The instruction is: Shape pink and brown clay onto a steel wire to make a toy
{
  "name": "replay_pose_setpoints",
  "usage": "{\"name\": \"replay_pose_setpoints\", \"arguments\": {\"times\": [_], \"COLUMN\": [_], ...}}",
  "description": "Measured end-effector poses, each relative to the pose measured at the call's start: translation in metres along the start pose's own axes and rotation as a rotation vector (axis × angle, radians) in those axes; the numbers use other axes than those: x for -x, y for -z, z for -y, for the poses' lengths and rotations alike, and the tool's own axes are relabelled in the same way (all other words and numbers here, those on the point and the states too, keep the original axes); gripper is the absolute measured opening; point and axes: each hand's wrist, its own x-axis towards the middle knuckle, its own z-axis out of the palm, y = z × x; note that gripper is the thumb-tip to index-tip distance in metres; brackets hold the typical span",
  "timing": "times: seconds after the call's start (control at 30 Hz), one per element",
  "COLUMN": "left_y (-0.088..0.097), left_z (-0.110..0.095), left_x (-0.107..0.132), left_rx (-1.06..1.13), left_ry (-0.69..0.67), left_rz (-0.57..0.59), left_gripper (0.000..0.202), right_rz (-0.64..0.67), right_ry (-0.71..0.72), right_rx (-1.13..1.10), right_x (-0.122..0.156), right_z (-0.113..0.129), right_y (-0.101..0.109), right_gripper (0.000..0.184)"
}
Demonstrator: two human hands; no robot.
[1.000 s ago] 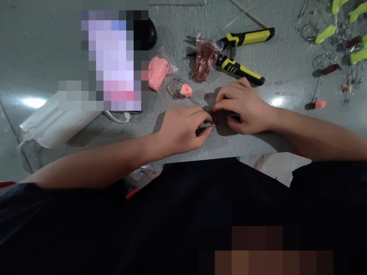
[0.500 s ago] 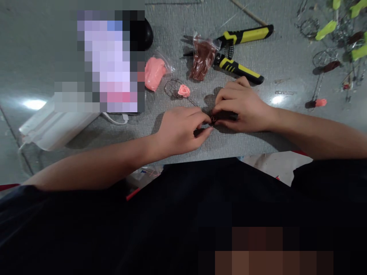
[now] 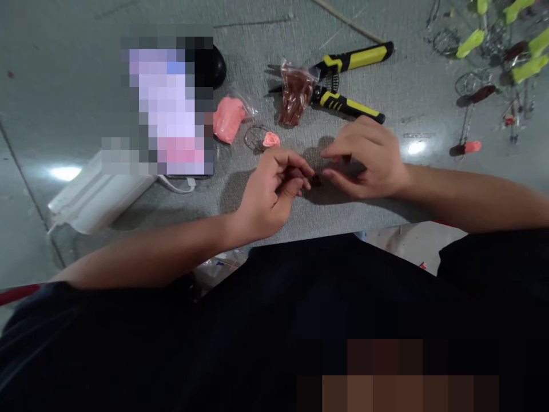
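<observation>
A small dark brown rolled piece (image 3: 316, 180) sits at the table surface between my two hands. My left hand (image 3: 270, 191) is just left of it, thumb bent in against the curled fingers; whatever they pinch is hidden. To the right, my right hand (image 3: 371, 160) is open, its thumb and forefinger spread apart with nothing visible between them. Behind my left hand lies a coral-pink clay rose (image 3: 271, 139) beside a looped thin wire (image 3: 254, 137). The rose's lower part is partly covered by my left hand.
Yellow-and-black pliers (image 3: 355, 109) lie beyond my hands, with a bag of brown clay (image 3: 295, 97) across their jaws. A bag of pink clay (image 3: 230, 119) is left of them. A white device (image 3: 100, 191) stands left; wire pieces with green clay (image 3: 470, 44) lie far right.
My hands have moved apart from the small brown piece where they met. My right thumb and fingers have spread open, and my left fingers have curled. The whole view has shifted slightly.
</observation>
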Motion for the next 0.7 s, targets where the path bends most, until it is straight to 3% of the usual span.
{"name": "replay_pose_setpoints", "arguments": {"times": [0.17,0.33,0.43,0.7], "left_y": [-0.003,0.001,0.004,0.007], "left_z": [-0.001,-0.006,-0.009,-0.016], "left_x": [0.002,0.004,0.004,-0.006], "left_rx": [0.123,0.040,-0.098,-0.184], "left_ry": [0.014,0.071,0.117,0.085], "left_rz": [0.049,0.096,0.112,0.139], "left_gripper": [0.029,0.031,0.032,0.017], "right_rz": [-0.092,-0.165,-0.166,-0.142], "right_ry": [0.122,0.193,0.193,0.271], "right_rx": [0.146,0.191,0.201,0.188], "right_x": [0.003,-0.001,-0.001,0.004], "right_z": [0.021,0.032,0.033,0.022], "right_y": [-0.009,-0.010,-0.010,-0.009], "right_gripper": [0.023,0.009,0.011,0.021]}}
